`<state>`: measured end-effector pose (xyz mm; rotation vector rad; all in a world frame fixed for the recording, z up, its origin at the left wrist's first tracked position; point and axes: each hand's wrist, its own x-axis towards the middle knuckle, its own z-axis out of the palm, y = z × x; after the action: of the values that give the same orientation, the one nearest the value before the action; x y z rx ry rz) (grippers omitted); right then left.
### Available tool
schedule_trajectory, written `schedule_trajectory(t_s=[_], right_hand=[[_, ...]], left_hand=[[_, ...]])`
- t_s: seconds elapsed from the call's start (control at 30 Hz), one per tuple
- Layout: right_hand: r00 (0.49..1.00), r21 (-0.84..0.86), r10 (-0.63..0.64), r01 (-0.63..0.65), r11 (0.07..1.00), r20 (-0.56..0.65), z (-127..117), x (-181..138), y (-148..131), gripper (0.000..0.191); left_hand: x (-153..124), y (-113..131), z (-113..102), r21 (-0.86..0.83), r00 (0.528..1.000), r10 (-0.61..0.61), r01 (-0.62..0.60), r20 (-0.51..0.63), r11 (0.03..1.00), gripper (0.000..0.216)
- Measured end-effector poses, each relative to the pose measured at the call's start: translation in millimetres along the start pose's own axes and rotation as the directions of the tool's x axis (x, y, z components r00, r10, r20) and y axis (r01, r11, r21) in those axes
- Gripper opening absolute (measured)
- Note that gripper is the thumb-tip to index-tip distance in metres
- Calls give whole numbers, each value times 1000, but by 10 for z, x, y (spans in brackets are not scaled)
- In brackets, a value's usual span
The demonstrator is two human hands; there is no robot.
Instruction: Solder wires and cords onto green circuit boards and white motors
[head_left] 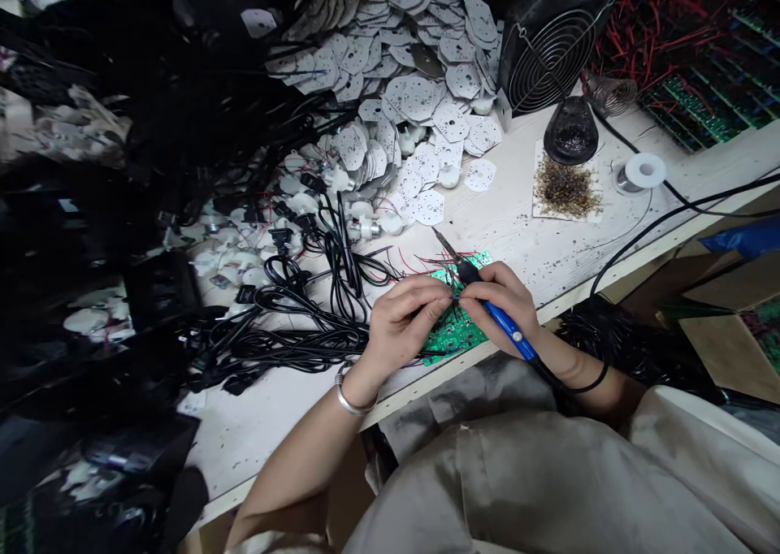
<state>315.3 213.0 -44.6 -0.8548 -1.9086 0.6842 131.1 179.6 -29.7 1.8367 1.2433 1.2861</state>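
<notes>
Over a green circuit board (444, 344), my left hand (402, 322) and my right hand (505, 304) meet at the fingertips. My left thumb and forefinger are pinched together on something too small to make out, perhaps a wire end. A blue-handled soldering iron (503, 326) lies in my right hand, its bare tip pointing up and away to the left. My right thumb and forefinger also pinch at the same small spot. Thin red and black wires (420, 260) stick out from the board's far side. Fingers cover part of the board.
Black power cords (305, 339) lie coiled to the left, beside white motor parts (366, 225). Whitish plates (414, 99) are heaped behind. At the back right are a fan (548, 54), a dark iron holder (571, 130), a solder spool (644, 170) and wired boards (695, 103).
</notes>
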Motion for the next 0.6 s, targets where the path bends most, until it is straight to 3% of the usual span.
schedule_trajectory(t_s=[0.17,0.5,0.6], right_hand=[[1000,-6,9,-8,1000,11,1,-14,24,6],[999,-47,-35,37,998,28,-33,7,17,11],[991,-151,-131,135,979,36,-53,19,78,8]], left_hand=[[-10,-12,-4,9,999,-24,24,21,1000,13],[-12,14,16,166,994,73,-85,81,982,14],[-12,21,7,235,991,108,-124,80,964,16]])
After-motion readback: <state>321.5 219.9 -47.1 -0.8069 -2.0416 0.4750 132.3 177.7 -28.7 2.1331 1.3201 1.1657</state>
